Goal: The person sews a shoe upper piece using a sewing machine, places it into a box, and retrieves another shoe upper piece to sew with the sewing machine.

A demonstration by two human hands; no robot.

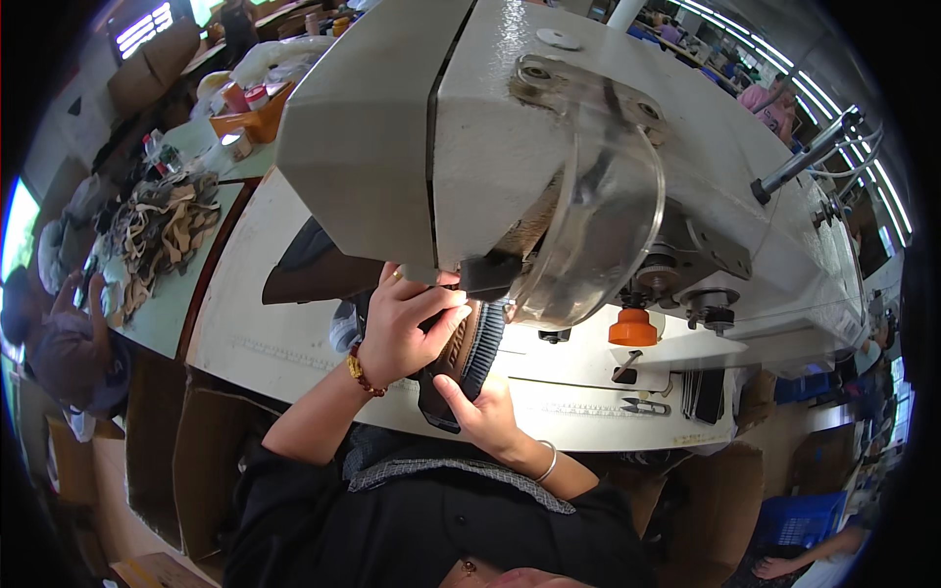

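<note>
Under the head of a large pale sewing machine [363,147], both my hands are on a dark leather workpiece [456,358] with a brown inner side and a ribbed dark-blue band. Its exact kind I cannot make out. My left hand [397,328] grips its upper part, fingers bunched close below the machine head, where fingertips and needle area are partly hidden. Lower down, my right hand [485,416] holds the near end, thumb laid against the brown and ribbed side and the other fingers hidden. A broad dark brown panel [319,269] shows left of my left hand.
A clear curved guard [608,216] and an orange knob [632,328] hang right of my hands. Small snips [645,405] lie on the white table [265,338]. Leather scraps [162,230] cover a side table at left, where another person [74,343] works. Cardboard boxes [225,461] stand below.
</note>
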